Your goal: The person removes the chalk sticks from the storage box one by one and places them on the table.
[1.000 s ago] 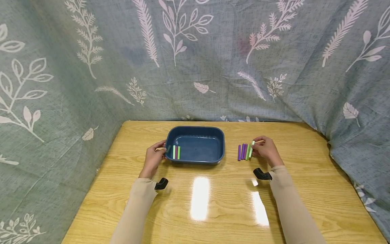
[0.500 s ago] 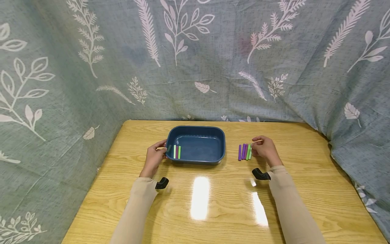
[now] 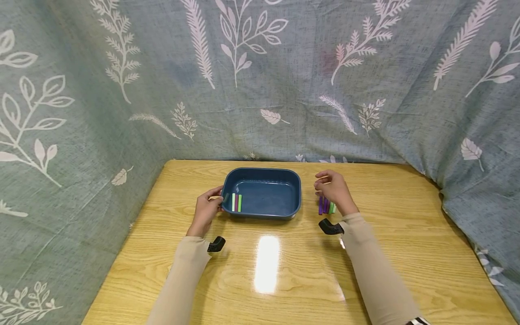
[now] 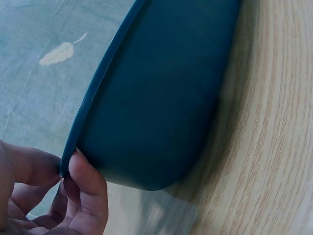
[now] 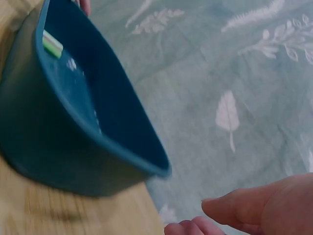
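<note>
A dark blue plastic basin (image 3: 264,215) stands on the table. At its left end my left hand (image 3: 205,213) pinches the rim between thumb and fingers, plain in the left wrist view on the basin's wall (image 4: 151,98). Three short chalk-like sticks (image 3: 236,203), pale green, maroon and green, lie inside at the left. My right hand (image 3: 334,189) hovers over a row of several such sticks (image 3: 321,206), purple and green, partly covering them. Its fingers are loosely bent, and nothing shows between thumb (image 5: 234,205) and fingers in the right wrist view.
The wooden table (image 3: 227,280) spreads around the basin and the row. A grey-green leaf-patterned cloth (image 3: 260,90) hangs behind the table and along both sides. Black wrist mounts (image 3: 331,227) stick out from both sleeves.
One second ago my right hand held a pale green stick at the row's right end. It has let the stick go there and moved left above the row. My left hand has stayed put.
</note>
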`<move>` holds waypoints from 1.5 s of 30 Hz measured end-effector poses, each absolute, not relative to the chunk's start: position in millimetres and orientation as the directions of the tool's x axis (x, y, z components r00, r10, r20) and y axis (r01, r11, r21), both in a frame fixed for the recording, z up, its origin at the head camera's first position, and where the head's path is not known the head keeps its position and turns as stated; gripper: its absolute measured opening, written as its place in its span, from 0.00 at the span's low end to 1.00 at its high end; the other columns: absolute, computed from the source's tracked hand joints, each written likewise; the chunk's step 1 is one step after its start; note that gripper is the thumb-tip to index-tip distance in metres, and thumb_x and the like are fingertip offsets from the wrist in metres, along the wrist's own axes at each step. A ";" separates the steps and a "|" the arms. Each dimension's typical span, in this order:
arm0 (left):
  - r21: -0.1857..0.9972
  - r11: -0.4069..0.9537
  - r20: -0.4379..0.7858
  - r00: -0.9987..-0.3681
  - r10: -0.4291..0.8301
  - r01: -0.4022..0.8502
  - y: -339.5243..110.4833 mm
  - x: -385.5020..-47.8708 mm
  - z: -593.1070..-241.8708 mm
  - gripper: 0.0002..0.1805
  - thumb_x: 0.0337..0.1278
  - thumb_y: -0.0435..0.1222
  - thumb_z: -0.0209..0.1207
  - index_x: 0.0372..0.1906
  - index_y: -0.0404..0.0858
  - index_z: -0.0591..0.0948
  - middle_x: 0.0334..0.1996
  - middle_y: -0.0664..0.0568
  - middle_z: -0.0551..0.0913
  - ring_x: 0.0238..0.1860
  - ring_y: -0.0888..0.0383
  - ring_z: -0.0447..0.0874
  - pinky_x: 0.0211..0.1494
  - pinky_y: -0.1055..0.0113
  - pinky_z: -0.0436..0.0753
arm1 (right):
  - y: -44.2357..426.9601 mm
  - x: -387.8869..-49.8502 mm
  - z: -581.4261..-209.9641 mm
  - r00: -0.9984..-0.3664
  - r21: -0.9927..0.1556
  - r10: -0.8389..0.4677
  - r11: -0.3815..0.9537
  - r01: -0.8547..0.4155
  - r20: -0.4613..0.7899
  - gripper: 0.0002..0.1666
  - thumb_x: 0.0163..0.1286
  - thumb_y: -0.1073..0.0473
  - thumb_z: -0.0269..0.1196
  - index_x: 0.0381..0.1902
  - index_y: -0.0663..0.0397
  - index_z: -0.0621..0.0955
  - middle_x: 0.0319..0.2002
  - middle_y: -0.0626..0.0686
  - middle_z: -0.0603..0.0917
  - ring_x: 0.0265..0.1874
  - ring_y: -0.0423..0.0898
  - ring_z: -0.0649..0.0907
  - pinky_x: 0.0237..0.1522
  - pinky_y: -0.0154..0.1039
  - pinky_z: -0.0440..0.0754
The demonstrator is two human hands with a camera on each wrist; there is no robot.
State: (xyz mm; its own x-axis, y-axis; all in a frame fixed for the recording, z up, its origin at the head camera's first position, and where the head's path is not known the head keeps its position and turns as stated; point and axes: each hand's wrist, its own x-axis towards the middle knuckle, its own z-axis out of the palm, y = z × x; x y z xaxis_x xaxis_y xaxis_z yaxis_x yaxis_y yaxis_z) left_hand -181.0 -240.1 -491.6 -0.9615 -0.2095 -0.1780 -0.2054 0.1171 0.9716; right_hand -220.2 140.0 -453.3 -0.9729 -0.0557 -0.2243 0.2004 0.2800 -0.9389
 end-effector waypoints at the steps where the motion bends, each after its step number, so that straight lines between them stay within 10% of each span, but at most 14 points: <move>1: 0.972 0.118 -0.177 -0.962 -0.210 -0.205 -240.1 -181.0 -491.5 0.24 0.75 0.23 0.52 0.71 0.30 0.78 0.56 0.35 0.75 0.34 0.57 0.77 0.32 0.71 0.83 | 135.3 -220.9 -452.1 -0.973 -0.942 -0.060 0.273 0.198 -0.222 0.21 0.78 0.71 0.59 0.66 0.72 0.75 0.51 0.65 0.79 0.45 0.57 0.86 0.54 0.52 0.89; 25: 0.971 0.110 -0.186 -0.962 -0.199 -0.210 -241.2 -176.9 -489.2 0.24 0.77 0.24 0.51 0.72 0.30 0.76 0.58 0.34 0.73 0.33 0.59 0.76 0.33 0.71 0.83 | 22.5 -224.5 -452.0 -0.948 -0.949 -0.268 0.304 0.086 -0.171 0.18 0.75 0.74 0.61 0.61 0.71 0.79 0.42 0.61 0.82 0.46 0.64 0.87 0.53 0.58 0.88; 45: 0.976 0.093 -0.178 -0.964 -0.196 -0.199 -239.5 -179.2 -489.5 0.24 0.75 0.23 0.51 0.71 0.29 0.77 0.54 0.37 0.74 0.32 0.60 0.77 0.32 0.72 0.82 | -33.4 -227.1 -471.4 -0.909 -0.918 -0.346 0.388 0.087 -0.233 0.20 0.72 0.72 0.65 0.61 0.66 0.81 0.38 0.59 0.85 0.35 0.57 0.89 0.42 0.44 0.89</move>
